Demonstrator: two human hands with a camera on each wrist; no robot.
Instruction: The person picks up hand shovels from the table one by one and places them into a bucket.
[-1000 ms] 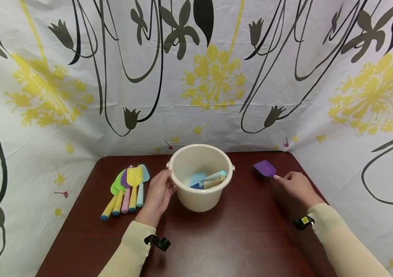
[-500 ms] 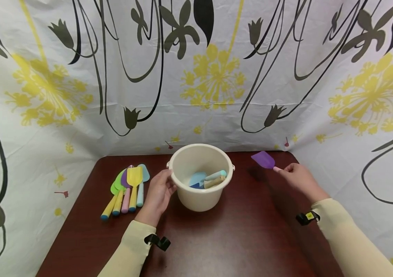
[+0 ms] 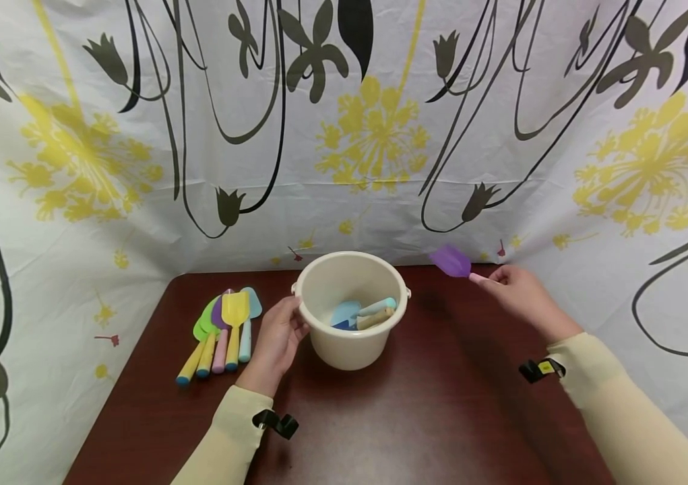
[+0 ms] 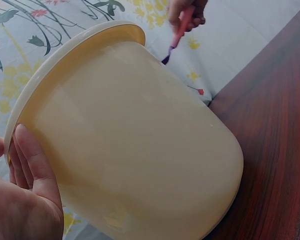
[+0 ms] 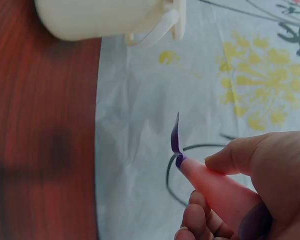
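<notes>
A cream bucket stands upright on the table, with light blue, dark blue and tan toy tools inside, partly hidden by its wall. My left hand grips the bucket's left rim; in the left wrist view the fingers lie against the outside just under the lip. Off to the right, my right hand holds a purple toy shovel by its pink handle, raised above the table with the blade toward the bucket. The right wrist view shows thumb and fingers around that pink handle.
Left of the bucket, several toy shovels and similar tools lie side by side on the dark red table, with green, purple, yellow and light blue heads. A patterned white cloth hangs behind the table and along both sides.
My right hand has lifted the purple shovel up off the table and moved it slightly left toward the back. The left hand and bucket have stayed in place.
</notes>
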